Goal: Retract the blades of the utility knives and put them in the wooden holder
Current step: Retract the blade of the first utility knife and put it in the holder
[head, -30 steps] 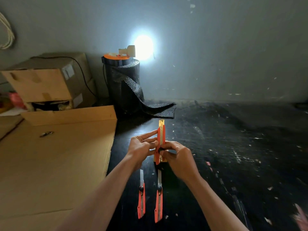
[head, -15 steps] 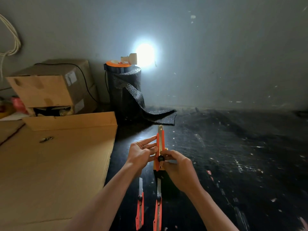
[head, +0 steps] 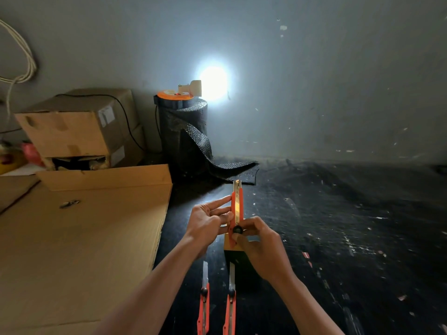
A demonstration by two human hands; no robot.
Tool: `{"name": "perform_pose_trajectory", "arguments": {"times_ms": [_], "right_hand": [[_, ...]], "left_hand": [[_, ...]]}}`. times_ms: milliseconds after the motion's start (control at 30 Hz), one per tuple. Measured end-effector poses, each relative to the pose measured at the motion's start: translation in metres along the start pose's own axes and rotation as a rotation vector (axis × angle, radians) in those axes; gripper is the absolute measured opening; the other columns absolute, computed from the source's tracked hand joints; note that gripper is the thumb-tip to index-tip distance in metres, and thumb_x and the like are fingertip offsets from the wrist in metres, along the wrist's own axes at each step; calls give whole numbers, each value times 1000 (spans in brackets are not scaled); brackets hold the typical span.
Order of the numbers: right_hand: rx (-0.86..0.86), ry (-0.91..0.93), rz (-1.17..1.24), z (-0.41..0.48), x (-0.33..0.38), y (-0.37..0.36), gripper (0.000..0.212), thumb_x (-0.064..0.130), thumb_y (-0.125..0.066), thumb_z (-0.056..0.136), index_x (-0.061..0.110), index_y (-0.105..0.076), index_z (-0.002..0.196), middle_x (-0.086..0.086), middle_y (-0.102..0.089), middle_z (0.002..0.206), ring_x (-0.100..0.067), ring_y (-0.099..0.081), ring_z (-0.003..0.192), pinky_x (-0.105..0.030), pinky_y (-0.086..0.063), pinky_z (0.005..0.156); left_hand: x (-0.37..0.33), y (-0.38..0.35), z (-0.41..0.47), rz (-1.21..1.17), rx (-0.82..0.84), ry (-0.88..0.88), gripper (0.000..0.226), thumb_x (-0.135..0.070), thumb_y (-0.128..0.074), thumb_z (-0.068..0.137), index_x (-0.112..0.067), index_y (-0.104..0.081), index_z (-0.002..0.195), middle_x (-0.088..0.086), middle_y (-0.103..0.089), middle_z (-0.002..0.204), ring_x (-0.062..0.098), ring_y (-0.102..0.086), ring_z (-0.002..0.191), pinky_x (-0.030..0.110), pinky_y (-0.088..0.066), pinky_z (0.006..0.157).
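I hold an orange utility knife (head: 236, 209) upright in both hands, above a wooden holder (head: 232, 245) on the dark floor. My left hand (head: 208, 220) grips its body from the left. My right hand (head: 257, 247) holds its lower end with the thumb by the black slider knob. Only a short metal tip shows at the knife's top. Two more orange knives lie on the floor near me, the left knife (head: 203, 304) and the right knife (head: 230, 303), both with blades extended and pointing away from me.
A flat cardboard sheet (head: 79, 238) covers the floor to the left, with stacked cardboard boxes (head: 79, 129) behind it. A black roll of mesh material (head: 186, 131) with a lamp on top stands against the wall.
The knife in my hands has sunk a little toward the holder, and the slider knob sits lower on its body. The two knives on the floor have not moved.
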State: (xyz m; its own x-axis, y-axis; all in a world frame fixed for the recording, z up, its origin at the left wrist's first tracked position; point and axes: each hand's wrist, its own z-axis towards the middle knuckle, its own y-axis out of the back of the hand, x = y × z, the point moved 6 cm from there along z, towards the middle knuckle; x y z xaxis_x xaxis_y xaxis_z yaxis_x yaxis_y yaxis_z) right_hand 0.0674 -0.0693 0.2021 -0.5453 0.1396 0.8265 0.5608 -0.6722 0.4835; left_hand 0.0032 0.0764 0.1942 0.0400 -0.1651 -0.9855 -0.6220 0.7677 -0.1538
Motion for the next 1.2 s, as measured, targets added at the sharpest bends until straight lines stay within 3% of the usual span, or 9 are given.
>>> {"name": "perform_pose_trajectory", "arguments": {"times_ms": [133, 267, 367, 433, 600, 800, 933, 1033, 1200], "right_hand": [[-16, -14, 24, 0, -3, -1, 31, 16, -77, 86, 33, -55, 99, 22, -67, 91, 22, -62, 87, 0, -48, 69], [30, 16, -1, -2, 0, 0, 43, 7, -71, 91, 44, -55, 105, 25, -66, 101, 20, -62, 94, -2, -49, 73], [0, -5, 5, 0, -3, 2, 32, 12, -72, 91, 39, -54, 97, 19, -69, 93, 18, -64, 90, -3, -50, 72], [-23, -28, 29, 1, -6, 3, 26, 16, -73, 90, 33, -53, 96, 16, -70, 89, 16, -66, 85, -4, -50, 69], [36, 10, -5, 1, -7, 1, 34, 6, -67, 94, 32, -56, 112, 24, -65, 104, 21, -62, 93, -3, -50, 74], [38, -43, 29, 8, -15, -1, 23, 14, -70, 93, 29, -56, 102, 17, -69, 98, 15, -65, 90, -5, -51, 71], [4, -56, 43, 11, -20, -2, 26, 19, -75, 89, 32, -53, 92, 16, -71, 91, 14, -67, 85, -4, -51, 69], [1, -71, 23, 13, -26, -5, 27, 23, -78, 86, 33, -52, 89, 20, -69, 88, 15, -66, 82, -5, -52, 67], [23, -14, 78, 20, -25, -8, 35, 21, -74, 90, 30, -51, 115, 16, -70, 95, 6, -70, 88, -12, -57, 69]], "left_hand": [[2, -3, -1, 2, 0, 0, 46, 10, -63, 94, -12, -67, 133, 4, -81, 104, 25, -81, 91, 38, -66, 73], [2, -2, -2, 4, -3, -9, 44, 8, -64, 94, -13, -67, 132, -1, -82, 98, 21, -81, 88, 32, -65, 68], [2, -3, 0, 2, -8, -10, 47, 9, -64, 93, -14, -66, 134, 8, -80, 110, 23, -80, 92, 36, -66, 72], [2, -5, -1, -1, -4, -16, 46, 9, -64, 93, -14, -66, 133, 4, -81, 105, 21, -81, 91, 34, -65, 71], [1, -6, -2, -4, -2, -36, 45, 8, -64, 94, -15, -65, 133, -4, -82, 95, 18, -81, 87, 28, -63, 66], [4, -3, 4, -10, -15, -47, 47, 7, -65, 94, -15, -65, 135, 6, -79, 113, 20, -80, 92, 32, -64, 70], [9, -2, 5, -35, 0, -33, 47, 10, -62, 94, -16, -66, 133, -4, -82, 98, 20, -81, 90, 30, -64, 68], [13, 1, 7, -56, -2, -22, 47, 12, -61, 93, -15, -66, 132, -1, -82, 98, 23, -81, 89, 31, -64, 67], [22, 7, 12, -71, 7, -9, 49, 15, -59, 93, -12, -66, 133, 12, -80, 110, 28, -80, 94, 36, -65, 70]]}}
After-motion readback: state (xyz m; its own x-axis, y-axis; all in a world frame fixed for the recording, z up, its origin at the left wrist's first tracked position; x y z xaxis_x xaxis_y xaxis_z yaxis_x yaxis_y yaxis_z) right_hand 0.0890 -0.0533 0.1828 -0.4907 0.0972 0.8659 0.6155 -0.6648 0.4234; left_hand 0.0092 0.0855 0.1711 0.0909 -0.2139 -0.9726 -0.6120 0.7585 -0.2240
